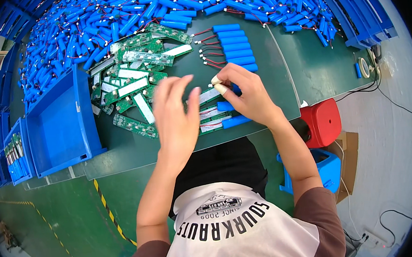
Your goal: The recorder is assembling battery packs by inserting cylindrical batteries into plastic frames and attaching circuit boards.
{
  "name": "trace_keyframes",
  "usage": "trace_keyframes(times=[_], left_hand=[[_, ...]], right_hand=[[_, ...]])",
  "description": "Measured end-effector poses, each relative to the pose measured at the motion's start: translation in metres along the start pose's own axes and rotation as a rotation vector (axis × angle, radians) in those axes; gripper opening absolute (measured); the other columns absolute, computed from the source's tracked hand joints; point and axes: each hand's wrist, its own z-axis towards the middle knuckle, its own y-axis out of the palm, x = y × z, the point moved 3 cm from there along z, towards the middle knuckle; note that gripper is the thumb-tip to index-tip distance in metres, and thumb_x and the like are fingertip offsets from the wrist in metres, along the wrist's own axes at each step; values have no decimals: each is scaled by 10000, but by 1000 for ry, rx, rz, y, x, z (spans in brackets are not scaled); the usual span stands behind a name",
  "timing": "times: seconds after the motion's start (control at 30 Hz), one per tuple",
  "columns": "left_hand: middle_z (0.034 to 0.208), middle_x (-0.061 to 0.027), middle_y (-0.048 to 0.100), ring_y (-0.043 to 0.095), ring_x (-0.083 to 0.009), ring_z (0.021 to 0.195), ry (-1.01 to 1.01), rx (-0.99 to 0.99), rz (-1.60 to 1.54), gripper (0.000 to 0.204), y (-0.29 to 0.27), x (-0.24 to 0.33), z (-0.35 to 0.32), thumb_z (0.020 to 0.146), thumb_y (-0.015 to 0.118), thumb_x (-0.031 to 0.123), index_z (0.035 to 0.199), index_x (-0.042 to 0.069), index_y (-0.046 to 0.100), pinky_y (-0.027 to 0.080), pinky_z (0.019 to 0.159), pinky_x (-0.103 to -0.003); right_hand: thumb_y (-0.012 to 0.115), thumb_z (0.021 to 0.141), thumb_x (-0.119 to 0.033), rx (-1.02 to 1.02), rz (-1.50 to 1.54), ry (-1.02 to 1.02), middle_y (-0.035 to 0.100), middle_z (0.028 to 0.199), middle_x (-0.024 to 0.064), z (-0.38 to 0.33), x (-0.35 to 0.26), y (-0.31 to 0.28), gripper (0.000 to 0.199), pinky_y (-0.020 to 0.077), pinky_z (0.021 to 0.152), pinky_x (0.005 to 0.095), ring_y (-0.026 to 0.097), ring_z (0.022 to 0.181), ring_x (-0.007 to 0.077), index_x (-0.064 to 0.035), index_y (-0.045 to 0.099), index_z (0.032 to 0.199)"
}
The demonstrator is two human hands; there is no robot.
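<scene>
My right hand (250,94), with pale finger cots on its thumb and a fingertip, is closed around a blue cylindrical battery (236,90), mostly hidden by the fingers. Below it lies a green circuit board (208,96) with a white strip. My left hand (178,123) hovers just left of that board, blurred by motion, its fingers apart and nothing visible in them. Nearest me, two more boards lie side by side, each with a blue battery (235,121) at its right end. A neat column of blue batteries (236,47) with red wires lies beyond my right hand.
Loose circuit boards (132,88) are heaped left of my hands. A large pile of blue batteries (164,6) covers the far table. A blue tray (59,127) stands at the left, and a smaller bin (16,155) holds assembled pieces. A red stool (322,123) is at the right.
</scene>
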Motion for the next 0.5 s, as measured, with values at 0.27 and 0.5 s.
trace_keyframes(times=[0.27,0.5], left_hand=[[897,-102,669,662,-211,725,104,28,-290,260,30,2,-9,832,705,-60,1081,-3,659,532,640,-312],[1046,-132,655,642,-319,926,83,133,-17,149,-12,-13,-15,882,681,3,1031,8,693,519,815,-419]], right_hand=[[669,863,39,-72,193,160,617,903,106,2,1,7,144,503,714,324,626,801,211,30,622,999],[618,915,-5,-180,-14,59,598,882,126,18,-2,4,101,492,697,364,607,770,283,25,608,1010]])
